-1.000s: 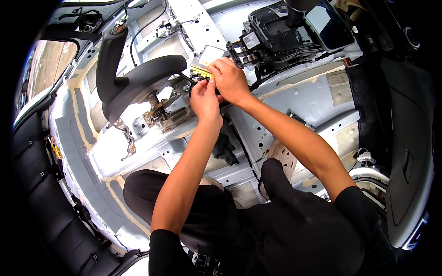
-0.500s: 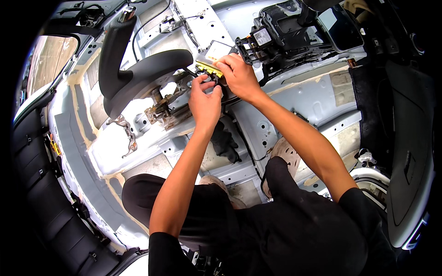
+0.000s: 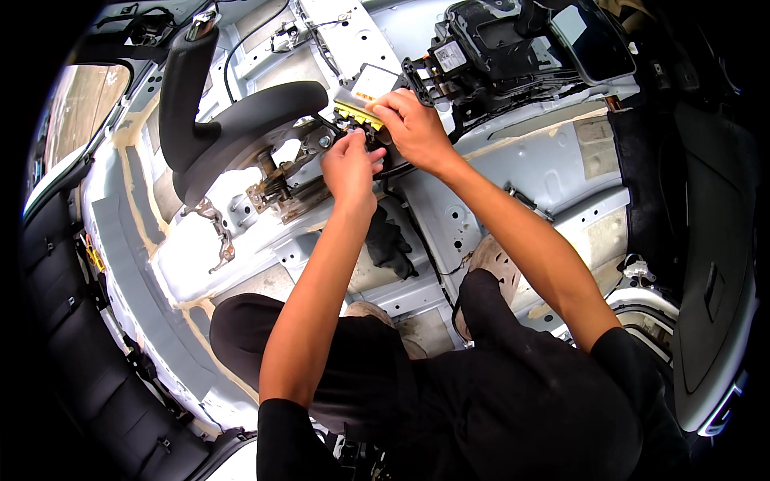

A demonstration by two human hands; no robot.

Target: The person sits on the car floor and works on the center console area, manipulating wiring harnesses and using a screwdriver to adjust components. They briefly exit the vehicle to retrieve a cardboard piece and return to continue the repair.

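Note:
My right hand (image 3: 413, 132) grips a yellow multi-row connector (image 3: 355, 113) by its right end, thumb and fingers closed on it, beside a silver-grey module (image 3: 374, 82) with a label. My left hand (image 3: 348, 169) is just below the connector, thumb and forefinger curled at the dark wiring underneath and the other fingers loosely bent; what its fingertips hold is too small to make out. Left of both hands are a black lever (image 3: 186, 88) with a chrome tip and a curved black part (image 3: 269, 106), above a metal bracket mechanism (image 3: 269, 186).
I crouch on a bare car floor pan (image 3: 513, 144). A black console assembly (image 3: 489, 56) with a dark screen-like panel (image 3: 593, 48) lies upper right. A dark glove-like bundle (image 3: 389, 244) is below my hands. A black seat (image 3: 88, 337) borders the left, a door panel (image 3: 710, 264) the right.
My left hand has shifted slightly left from under the connector, its fingers rearranged lower on the wiring. My right hand stays on the yellow connector, having moved a little right and up.

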